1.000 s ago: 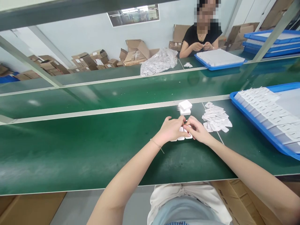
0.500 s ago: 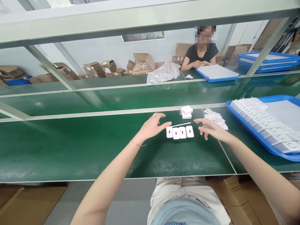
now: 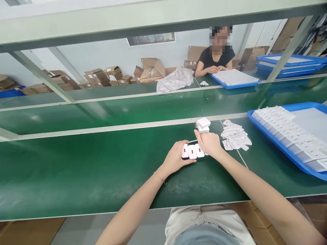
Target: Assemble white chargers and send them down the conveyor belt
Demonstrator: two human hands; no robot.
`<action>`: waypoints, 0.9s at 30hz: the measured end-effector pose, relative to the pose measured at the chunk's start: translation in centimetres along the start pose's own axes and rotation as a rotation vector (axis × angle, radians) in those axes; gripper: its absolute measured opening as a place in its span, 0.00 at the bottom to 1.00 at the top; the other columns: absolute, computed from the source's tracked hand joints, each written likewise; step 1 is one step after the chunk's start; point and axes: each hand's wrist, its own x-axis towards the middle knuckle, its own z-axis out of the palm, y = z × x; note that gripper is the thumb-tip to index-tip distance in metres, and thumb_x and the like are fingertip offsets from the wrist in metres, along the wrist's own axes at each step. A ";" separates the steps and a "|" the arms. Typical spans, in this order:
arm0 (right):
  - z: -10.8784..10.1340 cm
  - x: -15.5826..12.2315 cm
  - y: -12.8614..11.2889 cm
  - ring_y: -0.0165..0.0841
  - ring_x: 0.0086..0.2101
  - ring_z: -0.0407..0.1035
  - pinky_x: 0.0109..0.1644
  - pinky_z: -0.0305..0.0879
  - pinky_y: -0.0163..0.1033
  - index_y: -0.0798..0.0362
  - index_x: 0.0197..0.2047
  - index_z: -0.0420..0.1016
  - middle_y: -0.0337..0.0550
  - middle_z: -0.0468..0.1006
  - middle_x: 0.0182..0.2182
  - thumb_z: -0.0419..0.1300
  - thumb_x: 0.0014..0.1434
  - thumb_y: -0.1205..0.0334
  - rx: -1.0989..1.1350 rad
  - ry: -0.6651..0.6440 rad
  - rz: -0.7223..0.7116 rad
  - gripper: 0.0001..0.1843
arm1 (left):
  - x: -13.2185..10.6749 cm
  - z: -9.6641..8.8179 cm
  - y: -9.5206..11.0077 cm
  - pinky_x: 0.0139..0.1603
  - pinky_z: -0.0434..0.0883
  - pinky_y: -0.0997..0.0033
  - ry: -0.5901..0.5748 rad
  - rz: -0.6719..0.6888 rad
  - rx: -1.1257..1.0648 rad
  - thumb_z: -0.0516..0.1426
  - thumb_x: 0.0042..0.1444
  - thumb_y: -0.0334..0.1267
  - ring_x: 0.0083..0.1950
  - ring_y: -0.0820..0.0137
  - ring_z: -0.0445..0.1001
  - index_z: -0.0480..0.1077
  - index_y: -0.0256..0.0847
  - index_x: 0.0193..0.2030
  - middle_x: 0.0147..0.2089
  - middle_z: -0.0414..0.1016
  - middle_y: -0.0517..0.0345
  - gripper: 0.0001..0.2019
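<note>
White USB chargers [image 3: 192, 152] with red ports stand side by side in a short row on the green bench. My left hand [image 3: 176, 157] wraps the row's left end, fingers above and thumb below, gripping the leftmost charger [image 3: 185, 150]. Over the right end lies my right hand [image 3: 209, 143], closed, back upward; it hides most of the last charger, and its grip is concealed. A thin white strip [image 3: 192, 141] runs behind the row, partly covered. Just beyond my right hand are two stacked white chargers [image 3: 203, 125], prongs pointing left.
Flat white plastic pieces [image 3: 235, 135] lie piled to the right. A blue tray [image 3: 286, 157] farther right holds rows of white chargers. Across the bench, a person [image 3: 217, 61] sits behind another blue tray [image 3: 233, 85], near a clear plastic bag [image 3: 175, 80]. A metal frame [image 3: 153, 20] crosses overhead.
Both hands have come in onto the row of chargers: the left now grips its left end, and the right has moved left over its right end. The view has shifted slightly.
</note>
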 end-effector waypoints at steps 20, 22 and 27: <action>0.7 -0.1 -0.1 0.44 0.32 0.74 0.34 0.59 0.41 0.52 0.33 0.76 0.50 0.77 0.25 0.38 0.72 0.42 0.055 0.029 0.027 0.33 | 0.0 0.6 -0.5 0.64 0.64 0.46 0.009 0.033 -0.119 0.69 0.47 0.54 0.62 0.49 0.68 0.62 0.44 0.58 0.60 0.70 0.46 0.35; 0.0 0.0 0.4 0.46 0.41 0.74 0.40 0.63 0.43 0.51 0.37 0.75 0.52 0.80 0.34 0.39 0.71 0.42 0.148 0.069 0.011 0.31 | -0.4 -0.1 -0.2 0.70 0.58 0.45 0.055 0.027 -0.186 0.66 0.51 0.57 0.68 0.49 0.61 0.61 0.44 0.62 0.66 0.65 0.43 0.37; -3.5 -0.2 4.3 0.42 0.38 0.74 0.38 0.67 0.43 0.52 0.48 0.71 0.50 0.80 0.36 0.31 0.72 0.44 0.442 0.077 0.167 0.32 | -1.5 -3.1 0.1 0.64 0.68 0.55 0.119 -0.364 -0.430 0.51 0.62 0.63 0.62 0.57 0.70 0.66 0.45 0.60 0.61 0.70 0.45 0.29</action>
